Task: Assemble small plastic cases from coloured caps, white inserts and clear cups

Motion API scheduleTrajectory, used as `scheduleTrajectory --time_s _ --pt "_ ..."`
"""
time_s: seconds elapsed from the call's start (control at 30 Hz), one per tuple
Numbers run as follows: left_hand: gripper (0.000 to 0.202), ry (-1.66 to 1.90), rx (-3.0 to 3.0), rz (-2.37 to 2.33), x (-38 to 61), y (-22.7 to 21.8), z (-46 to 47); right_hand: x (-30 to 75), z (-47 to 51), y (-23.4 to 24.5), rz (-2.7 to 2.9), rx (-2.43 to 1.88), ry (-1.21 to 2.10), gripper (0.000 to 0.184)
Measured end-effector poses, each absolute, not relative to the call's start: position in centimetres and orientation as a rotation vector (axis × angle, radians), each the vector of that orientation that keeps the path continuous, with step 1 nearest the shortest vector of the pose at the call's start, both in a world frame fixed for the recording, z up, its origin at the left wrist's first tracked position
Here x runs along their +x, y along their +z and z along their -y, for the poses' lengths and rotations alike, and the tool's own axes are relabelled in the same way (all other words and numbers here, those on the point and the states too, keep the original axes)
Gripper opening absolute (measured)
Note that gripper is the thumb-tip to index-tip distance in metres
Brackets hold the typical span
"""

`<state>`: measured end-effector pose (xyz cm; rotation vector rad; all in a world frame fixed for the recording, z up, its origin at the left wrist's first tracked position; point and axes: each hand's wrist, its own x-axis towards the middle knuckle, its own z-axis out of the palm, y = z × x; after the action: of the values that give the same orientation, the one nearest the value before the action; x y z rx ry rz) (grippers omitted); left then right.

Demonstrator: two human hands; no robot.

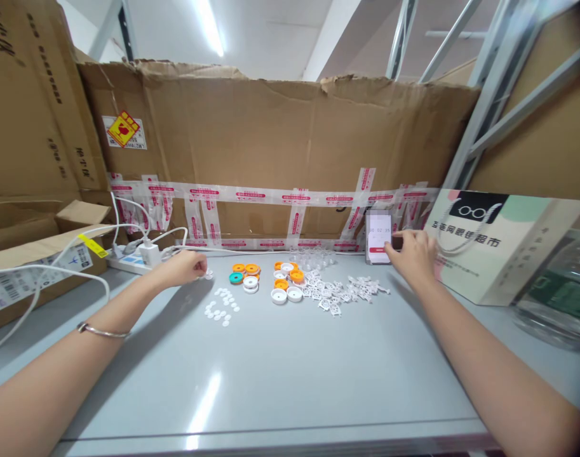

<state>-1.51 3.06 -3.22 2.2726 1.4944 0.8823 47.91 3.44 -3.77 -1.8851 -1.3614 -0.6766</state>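
Observation:
My left hand (187,267) is closed, its curled fingertips beside a few small white discs (209,275) at the left of the table; whatever its fingers may hold is hidden. More small white discs (222,307) lie loose just to the right. At the right, my right hand (415,255) has its thumb against the edge of a phone (378,236) with a timer on its screen. Thumb and bent forefinger are apart, and the phone stands upright against the cardboard behind. Between the hands sit orange, white and teal round caps (250,283) and white openwork plastic pieces (335,293).
Clear plastic pieces (313,258) lie at the back. A large taped cardboard box (270,139) closes off the rear. Left are a power strip (130,262) with white cables and an open carton (42,273). Right are a paper bag (490,247) and a clear plastic bottle (556,295).

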Motion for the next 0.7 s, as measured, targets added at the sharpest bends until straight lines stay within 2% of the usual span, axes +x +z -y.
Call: scheduleTrajectory --time_s 0.07,0.17,0.33,0.53,0.7 --pt "0.008 0.944 2.313 -1.463 0.1 -2.3 -1.7 46.1 -3.4 -3.3 1.414 -1.754 -0.645 0.027" --pt "0.012 0.940 2.381 -1.336 4.1 -1.8 1.1 42.3 -2.7 -3.0 1.573 -1.462 -0.521 0.018" --pt "0.009 0.557 2.580 -0.894 10.5 -4.3 4.7 35.7 0.0 -3.4 1.981 -1.011 -0.170 0.012" --pt "0.010 0.577 2.533 -0.909 12.0 -6.5 4.2 33.2 1.6 -4.0 2.157 -0.876 0.020 0.012" --pt "0.020 0.770 2.489 -1.083 9.3 -3.2 2.8 33.3 1.4 -4.3 2.165 -0.947 0.096 0.013"
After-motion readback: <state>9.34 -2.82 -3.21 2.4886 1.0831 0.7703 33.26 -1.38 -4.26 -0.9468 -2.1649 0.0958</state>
